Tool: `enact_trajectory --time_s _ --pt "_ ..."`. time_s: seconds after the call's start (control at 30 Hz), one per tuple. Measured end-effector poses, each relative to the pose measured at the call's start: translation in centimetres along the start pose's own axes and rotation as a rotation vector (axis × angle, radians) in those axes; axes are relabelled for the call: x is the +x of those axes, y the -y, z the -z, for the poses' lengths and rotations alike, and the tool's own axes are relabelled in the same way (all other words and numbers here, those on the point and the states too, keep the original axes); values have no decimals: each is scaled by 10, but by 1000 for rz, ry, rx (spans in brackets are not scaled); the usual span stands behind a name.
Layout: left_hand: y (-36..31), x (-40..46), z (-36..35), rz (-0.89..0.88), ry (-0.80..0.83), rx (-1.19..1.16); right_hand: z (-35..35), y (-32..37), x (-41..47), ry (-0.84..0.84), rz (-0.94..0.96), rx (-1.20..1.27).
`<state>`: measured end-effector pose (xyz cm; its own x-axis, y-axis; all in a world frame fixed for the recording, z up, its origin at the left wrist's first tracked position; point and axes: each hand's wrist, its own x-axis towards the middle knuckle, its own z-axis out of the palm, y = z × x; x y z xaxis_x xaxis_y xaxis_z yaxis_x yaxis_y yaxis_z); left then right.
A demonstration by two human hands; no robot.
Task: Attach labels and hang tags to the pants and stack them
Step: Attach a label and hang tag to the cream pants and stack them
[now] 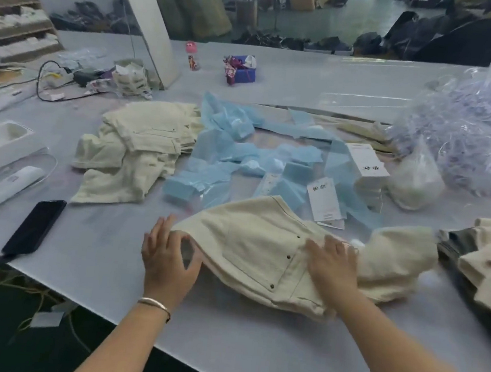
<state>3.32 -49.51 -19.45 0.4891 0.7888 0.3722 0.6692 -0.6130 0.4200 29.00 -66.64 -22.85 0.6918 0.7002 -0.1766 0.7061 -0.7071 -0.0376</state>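
Cream pants (265,247) lie folded near the tabletop (105,262) front edge. Left hand (168,256) pinches the fold's left end, grip narrow; right hand (332,263) presses flat on top, fingers spread. Blue bags (229,154) hold label packs; hang tags (325,201) just behind. Phone (35,227) near left edge.

Cream pants (265,247) with dark rivets are seen on a pale grey table (105,262). Cream is also noted on the stacked pants (140,148). Light blue plastic bags (241,155), white hang tags (323,202) with black print, a black phone (35,227), and a silver bracelet (155,304) are noted.
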Motion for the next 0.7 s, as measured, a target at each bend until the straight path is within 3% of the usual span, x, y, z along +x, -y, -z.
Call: enact_trajectory --time_s 0.1,0.2,0.27,0.33,0.43,0.5,0.7 --pt "-25 24 -6 -145 -76 -46 -12 0 -26 -240 -233 340" --pt "-42 47 -18 -214 130 10 -11 4 -45 -460 -441 660" --pt "-50 52 -29 -208 374 25 -9 11 -54 -384 -570 910" --pt "-66 45 -40 -207 546 -112 -7 10 -57 -249 -637 1181" --pt "-101 18 -53 -162 775 -384 0 4 -60 -124 -543 1585" --pt "-124 2 -60 -113 913 -534 7 5 -64 -128 -431 1593" --pt "-140 -7 -78 -70 808 -556 9 10 -72 -86 -378 1619"
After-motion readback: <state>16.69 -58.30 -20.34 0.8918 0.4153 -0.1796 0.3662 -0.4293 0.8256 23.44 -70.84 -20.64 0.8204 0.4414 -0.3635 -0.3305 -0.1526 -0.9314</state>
